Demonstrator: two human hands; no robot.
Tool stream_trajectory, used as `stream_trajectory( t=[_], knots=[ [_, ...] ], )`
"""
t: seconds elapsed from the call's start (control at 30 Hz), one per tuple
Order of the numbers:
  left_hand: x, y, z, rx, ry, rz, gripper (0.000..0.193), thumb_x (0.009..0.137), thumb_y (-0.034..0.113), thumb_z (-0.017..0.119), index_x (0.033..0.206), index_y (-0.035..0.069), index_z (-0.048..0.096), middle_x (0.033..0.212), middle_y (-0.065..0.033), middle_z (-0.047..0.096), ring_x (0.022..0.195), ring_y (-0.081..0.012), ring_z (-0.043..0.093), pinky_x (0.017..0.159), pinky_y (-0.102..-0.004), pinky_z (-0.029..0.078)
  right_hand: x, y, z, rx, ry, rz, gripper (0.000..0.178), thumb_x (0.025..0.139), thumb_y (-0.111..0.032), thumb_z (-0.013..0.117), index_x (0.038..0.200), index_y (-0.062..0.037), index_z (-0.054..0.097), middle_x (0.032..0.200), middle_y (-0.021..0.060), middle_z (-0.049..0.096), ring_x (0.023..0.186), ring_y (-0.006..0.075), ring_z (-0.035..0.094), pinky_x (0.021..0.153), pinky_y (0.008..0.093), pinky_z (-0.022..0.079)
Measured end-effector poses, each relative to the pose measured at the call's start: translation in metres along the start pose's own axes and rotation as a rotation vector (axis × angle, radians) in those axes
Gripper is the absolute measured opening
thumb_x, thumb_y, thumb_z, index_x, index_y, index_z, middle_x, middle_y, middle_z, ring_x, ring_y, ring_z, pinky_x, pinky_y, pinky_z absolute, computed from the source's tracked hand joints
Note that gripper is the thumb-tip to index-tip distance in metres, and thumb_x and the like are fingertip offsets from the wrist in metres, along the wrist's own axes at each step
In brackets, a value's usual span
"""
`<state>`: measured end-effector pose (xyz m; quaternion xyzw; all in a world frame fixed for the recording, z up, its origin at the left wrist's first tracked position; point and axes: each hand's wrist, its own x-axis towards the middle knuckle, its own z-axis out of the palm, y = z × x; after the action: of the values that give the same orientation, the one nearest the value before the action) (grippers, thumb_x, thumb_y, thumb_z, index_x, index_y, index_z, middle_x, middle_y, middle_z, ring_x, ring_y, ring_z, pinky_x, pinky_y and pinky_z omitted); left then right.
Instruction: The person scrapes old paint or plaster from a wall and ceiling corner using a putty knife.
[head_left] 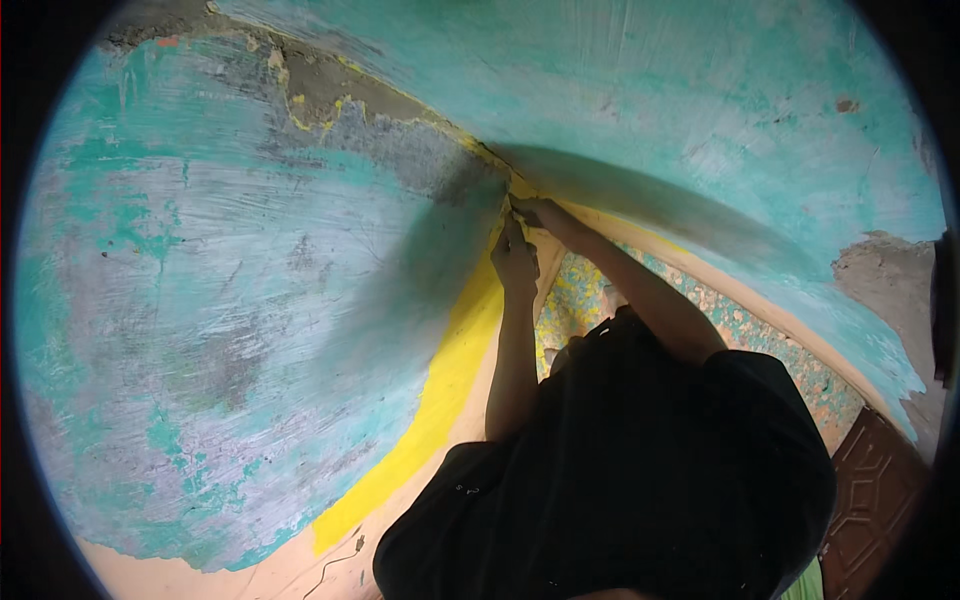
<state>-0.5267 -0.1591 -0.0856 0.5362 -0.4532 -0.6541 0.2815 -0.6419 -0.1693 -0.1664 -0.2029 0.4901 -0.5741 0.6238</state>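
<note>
Both my hands meet at the inner corner where two worn turquoise walls come together. My left hand (515, 264) reaches up with one finger pointing into the corner and the others curled. Just above and to its right, my right hand (545, 214) is closed, its fingertips against the corner. Whatever lies between the fingers is too small and dark to make out. A bright yellow strip (440, 400) runs along the bottom of the left wall (250, 280) up to my hands. A thinner yellow edge (620, 228) follows the base of the right wall (720, 90).
Bare grey plaster (330, 90) shows along the upper corner, with another grey patch (885, 280) at right. A pale skirting (760, 300) borders the speckled floor (575, 295). A brown panelled surface (865, 490) stands at lower right. A thin wire-like piece (335, 565) lies at lower left.
</note>
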Motion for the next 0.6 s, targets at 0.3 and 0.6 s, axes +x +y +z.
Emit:
stream_trajectory(
  t=[0.3,0.6],
  knots=[
    [0.009,-0.004,-0.003,-0.013,0.014,-0.01,0.036,0.098,0.039,0.048,0.096,0.006,0.063,0.049,0.0022,0.04,0.036,-0.0049,0.03,0.035,-0.0257,0.021,0.003,-0.007,-0.004,0.052,-0.077,0.009,0.029,0.097,-0.026,0.048,0.108,-0.0022,0.061,0.102,-0.0004,0.062,0.092,0.0098,0.057,0.088,0.0279,0.044],
    [0.011,0.0,0.008,0.011,-0.027,-0.005,0.037,0.098,0.04,0.049,0.089,0.006,0.06,0.048,0.0022,0.039,0.036,-0.0048,0.03,0.035,-0.0261,0.022,-0.004,-0.01,-0.007,0.0,0.014,-0.003,0.035,0.097,-0.03,0.05,0.111,-0.0008,0.062,0.105,0.0024,0.063,0.094,0.0096,0.056,0.087,0.027,0.042]
  ],
)
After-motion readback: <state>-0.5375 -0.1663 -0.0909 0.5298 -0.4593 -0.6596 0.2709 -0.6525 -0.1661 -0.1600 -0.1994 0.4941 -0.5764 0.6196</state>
